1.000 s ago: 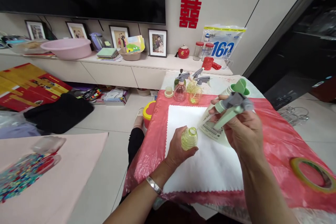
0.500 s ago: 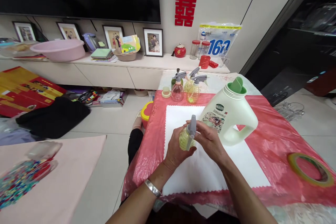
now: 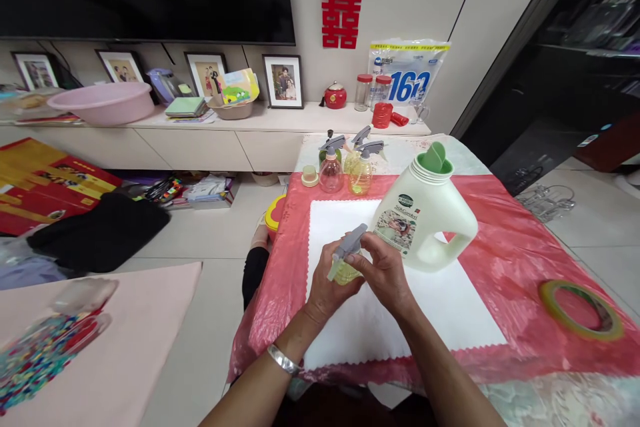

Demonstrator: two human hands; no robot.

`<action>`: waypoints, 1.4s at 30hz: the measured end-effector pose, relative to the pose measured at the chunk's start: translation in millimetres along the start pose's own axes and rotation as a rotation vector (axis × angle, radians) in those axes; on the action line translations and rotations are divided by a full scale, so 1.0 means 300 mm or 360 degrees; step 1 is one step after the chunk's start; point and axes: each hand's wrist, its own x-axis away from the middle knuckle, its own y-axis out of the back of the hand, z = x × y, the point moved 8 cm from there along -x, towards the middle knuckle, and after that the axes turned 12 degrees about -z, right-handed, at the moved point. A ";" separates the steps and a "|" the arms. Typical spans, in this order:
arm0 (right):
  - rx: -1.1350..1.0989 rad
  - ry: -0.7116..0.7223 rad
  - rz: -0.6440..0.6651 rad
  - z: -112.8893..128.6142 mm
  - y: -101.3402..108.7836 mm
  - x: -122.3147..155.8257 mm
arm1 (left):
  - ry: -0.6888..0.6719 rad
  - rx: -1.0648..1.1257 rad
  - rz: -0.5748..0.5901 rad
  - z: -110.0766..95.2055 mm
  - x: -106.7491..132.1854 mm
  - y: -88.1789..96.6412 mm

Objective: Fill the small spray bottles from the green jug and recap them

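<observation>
My left hand is wrapped round a small yellow-green spray bottle over the white cloth. My right hand is closed on the bottle's grey trigger head, which sits on the neck and points left. A big pale green detergent jug with an open green cap stands on the cloth just right of my hands.
Three more small spray bottles and a little jar stand at the far edge of the red plastic table cover. A roll of tape lies at the right. A low shelf with frames and a pink basin runs along the wall.
My right hand brought the grey trigger head down onto the small bottle, leaving the jug upright on the cloth. The head has since turned from upright to pointing left.
</observation>
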 end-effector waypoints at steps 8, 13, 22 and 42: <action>-0.0126 -0.0075 -0.0124 -0.005 -0.019 0.009 | 0.0086 -0.0033 0.0275 -0.031 -0.010 -0.008; -0.0128 -0.0042 -0.0026 0.033 -0.012 0.019 | 0.0156 -0.0020 0.0422 -0.033 -0.002 -0.003; -0.0207 -0.0054 -0.0025 0.004 -0.004 0.026 | 0.0197 -0.0088 0.0339 -0.078 -0.003 0.024; -0.0173 0.0103 -0.0193 -0.006 0.003 0.028 | -0.0203 0.0071 -0.0006 -0.133 0.022 0.050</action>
